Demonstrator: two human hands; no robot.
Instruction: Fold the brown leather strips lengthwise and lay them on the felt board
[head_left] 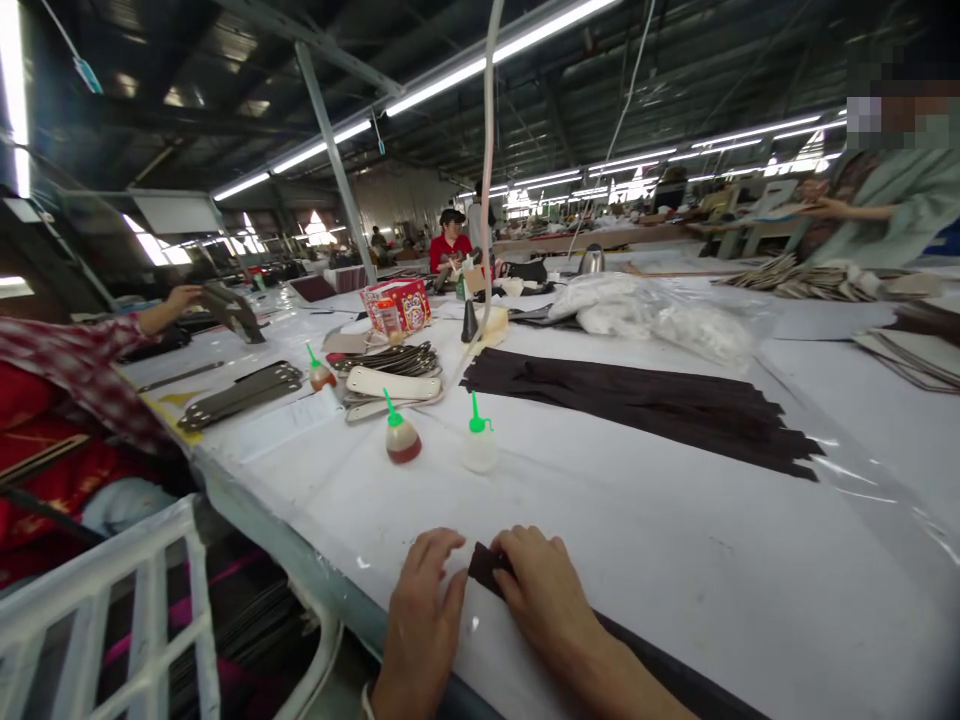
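A long dark brown strip lies along the front of the white table, its short end showing between my hands. My right hand is closed over that end, fingers and thumb gripping it. Just left of the end is my left hand, its fingers bent and thumb held apart, with nothing visible in it. Beyond my hands stand two squeeze bottles with green nozzles, one of reddish-brown liquid and one whitish. A pile of similar dark strips lies farther back.
Stacked straps, another green-tipped bottle and a red patterned box are at back left. Clear plastic bags lie behind the strips. A white chair is at left. A co-worker's hand holds dark pieces.
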